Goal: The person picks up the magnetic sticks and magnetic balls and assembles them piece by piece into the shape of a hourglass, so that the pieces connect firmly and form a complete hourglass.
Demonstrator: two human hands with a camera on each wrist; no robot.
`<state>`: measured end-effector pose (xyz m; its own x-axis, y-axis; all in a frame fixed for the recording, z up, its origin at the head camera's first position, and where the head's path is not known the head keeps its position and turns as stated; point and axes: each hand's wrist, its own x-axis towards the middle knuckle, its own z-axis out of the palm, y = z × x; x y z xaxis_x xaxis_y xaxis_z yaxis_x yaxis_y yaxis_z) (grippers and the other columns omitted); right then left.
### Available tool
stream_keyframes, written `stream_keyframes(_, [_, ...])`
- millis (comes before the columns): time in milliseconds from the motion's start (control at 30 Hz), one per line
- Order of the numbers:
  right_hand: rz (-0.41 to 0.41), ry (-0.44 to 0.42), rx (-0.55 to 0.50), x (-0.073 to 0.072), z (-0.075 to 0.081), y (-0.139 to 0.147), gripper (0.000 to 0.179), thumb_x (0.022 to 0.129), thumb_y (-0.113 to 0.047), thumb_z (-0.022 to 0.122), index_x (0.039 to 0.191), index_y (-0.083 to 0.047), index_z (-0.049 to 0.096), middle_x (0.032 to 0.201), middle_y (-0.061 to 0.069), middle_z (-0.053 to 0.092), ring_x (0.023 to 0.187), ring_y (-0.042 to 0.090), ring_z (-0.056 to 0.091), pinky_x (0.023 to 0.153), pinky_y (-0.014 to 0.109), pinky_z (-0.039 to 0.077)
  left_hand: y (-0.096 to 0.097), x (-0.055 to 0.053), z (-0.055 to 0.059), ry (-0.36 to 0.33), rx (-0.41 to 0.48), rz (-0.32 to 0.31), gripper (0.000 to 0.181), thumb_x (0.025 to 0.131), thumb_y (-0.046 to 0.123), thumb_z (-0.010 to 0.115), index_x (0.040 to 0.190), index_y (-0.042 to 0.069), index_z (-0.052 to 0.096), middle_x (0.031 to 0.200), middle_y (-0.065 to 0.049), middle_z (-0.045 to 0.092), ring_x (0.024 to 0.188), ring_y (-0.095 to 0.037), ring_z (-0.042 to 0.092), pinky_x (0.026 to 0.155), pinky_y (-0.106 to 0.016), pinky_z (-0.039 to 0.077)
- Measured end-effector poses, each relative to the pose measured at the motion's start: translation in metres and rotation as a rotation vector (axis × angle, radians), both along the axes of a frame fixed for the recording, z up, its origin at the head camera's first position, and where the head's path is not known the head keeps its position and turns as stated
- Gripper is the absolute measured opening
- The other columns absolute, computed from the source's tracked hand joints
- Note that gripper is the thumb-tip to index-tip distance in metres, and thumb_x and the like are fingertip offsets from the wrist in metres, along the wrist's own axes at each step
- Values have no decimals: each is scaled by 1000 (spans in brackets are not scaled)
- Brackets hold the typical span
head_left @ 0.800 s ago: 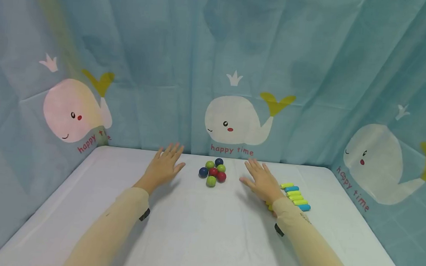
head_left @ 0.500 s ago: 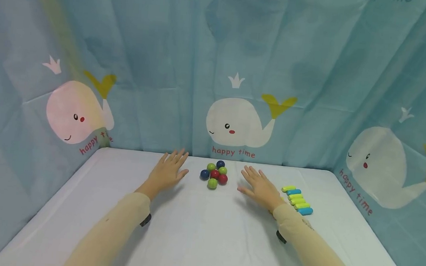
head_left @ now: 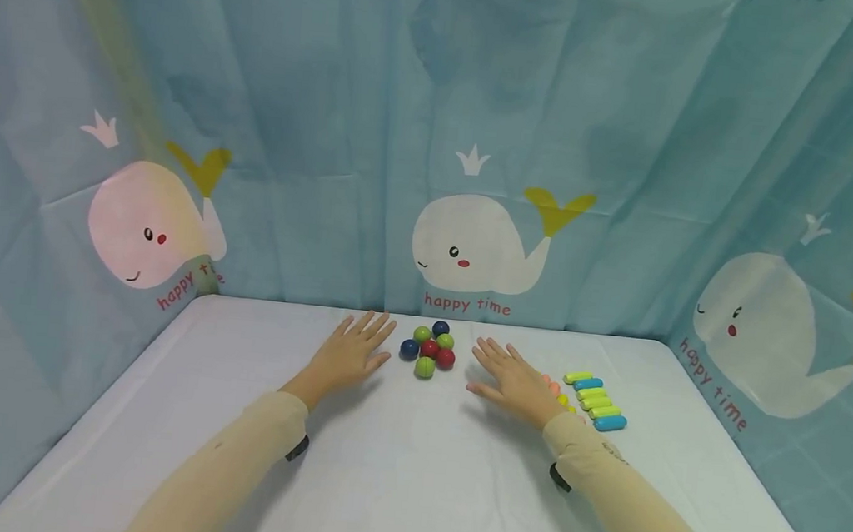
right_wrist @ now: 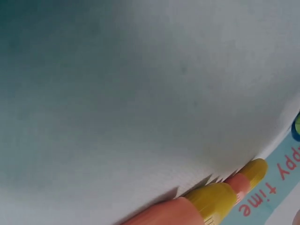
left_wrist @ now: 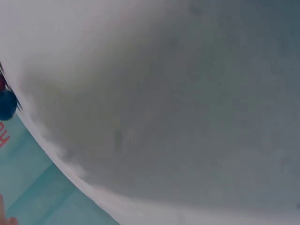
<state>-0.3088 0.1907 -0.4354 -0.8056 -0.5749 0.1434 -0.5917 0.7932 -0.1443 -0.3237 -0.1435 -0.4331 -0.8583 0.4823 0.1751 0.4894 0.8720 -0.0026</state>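
Note:
Both hands are held palm down over the white table, fingers straight and spread, with nothing in them. My left hand (head_left: pixel 347 356) is just left of a cluster of small balls, among them a red ball (head_left: pixel 429 349), a dark blue ball (head_left: pixel 408 349) and a green ball (head_left: pixel 424 368). To the right of that cluster is my right hand (head_left: pixel 516 387), its thumb pointing toward the balls. Behind its wrist, partly hidden, lie coral and yellow pieces; the right wrist view shows them as short, thick sticks, a coral stick (right_wrist: pixel 164 213) beside a yellow stick (right_wrist: pixel 213 199).
Further right, a slanting row of short yellow-green sticks (head_left: pixel 594 399) and blue sticks (head_left: pixel 610 423) lies on the white tabletop (head_left: pixel 409 482). A blue curtain (head_left: pixel 309 232) printed with whales rises right behind the table's far edge and along both sides.
My left hand has shifted right, closer to the balls. My right hand has moved slightly left, uncovering some coral and yellow sticks. The balls and the stick row keep their arrangement.

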Motion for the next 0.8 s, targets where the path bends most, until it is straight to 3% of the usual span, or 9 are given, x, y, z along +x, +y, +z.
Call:
stream_keyframes(267, [44, -10, -1, 6, 4, -7, 73, 98, -51, 53, 153, -7, 35, 163, 12, 28, 153, 32, 23, 125, 52, 18, 9, 5, 3, -54, 29, -24, 61, 105, 43, 37, 159, 15, 24, 166, -8, 23, 154, -32, 20, 124, -55, 19])
stream_keyframes(400, [16, -85, -84, 8, 9, -8, 68, 98, -44, 57, 152, -6, 38, 162, 12, 30, 153, 33, 22, 124, 52, 19, 16, 7, 4, -118, 100, -29, 63, 104, 41, 43, 158, 15, 25, 165, -7, 24, 152, -33, 24, 123, -52, 25])
stream_keyframes(567, [-78, -222, -312, 9, 16, 0, 57, 93, -28, 69, 144, -9, 52, 156, 10, 43, 147, 35, 35, 118, 56, 32, 26, 9, 5, -301, 292, 19, 70, 98, 41, 59, 157, 20, 29, 161, -8, 34, 148, -32, 34, 121, -50, 31])
stream_keyframes(700, [-202, -308, -431, 8, 21, 11, 55, 89, -28, 75, 139, -15, 58, 150, 7, 52, 141, 35, 45, 111, 56, 42, 33, 11, 4, -399, 455, 68, 69, 93, 38, 68, 153, 18, 39, 151, -14, 49, 139, -34, 47, 115, -51, 39])
stream_keyframes(800, [-305, -396, -513, 6, 21, 19, 55, 86, -35, 77, 136, -19, 61, 148, 10, 54, 112, 43, 61, 90, 49, 56, 37, 10, 0, -436, 548, 82, 66, 91, 33, 72, 149, 14, 45, 142, -15, 58, 132, -33, 55, 110, -50, 46])
